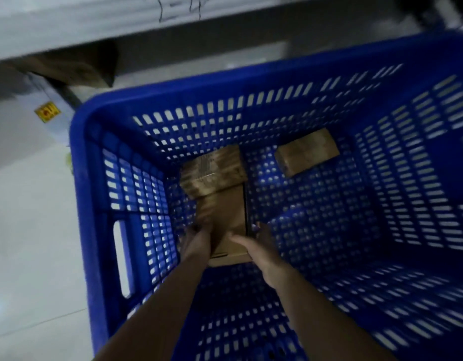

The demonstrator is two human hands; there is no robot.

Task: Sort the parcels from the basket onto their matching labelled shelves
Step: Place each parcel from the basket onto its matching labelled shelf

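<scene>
I look down into a deep blue plastic basket [95,157] with slotted walls. Both my arms reach inside it. My left hand [198,241] and my right hand [259,246] grip the two sides of a long brown cardboard parcel [227,212] near the basket floor. A second brown parcel [212,170] with a printed label lies just beyond it, touching its far end. A third small brown parcel [307,151] lies apart at the far right of the floor. The picture is blurred by motion.
A pale shelf board [69,24] runs across the top, with a brown box [77,69] under it at the left. A yellow sticker [47,112] sits on the shelf post. Pale floor [30,230] lies left of the basket.
</scene>
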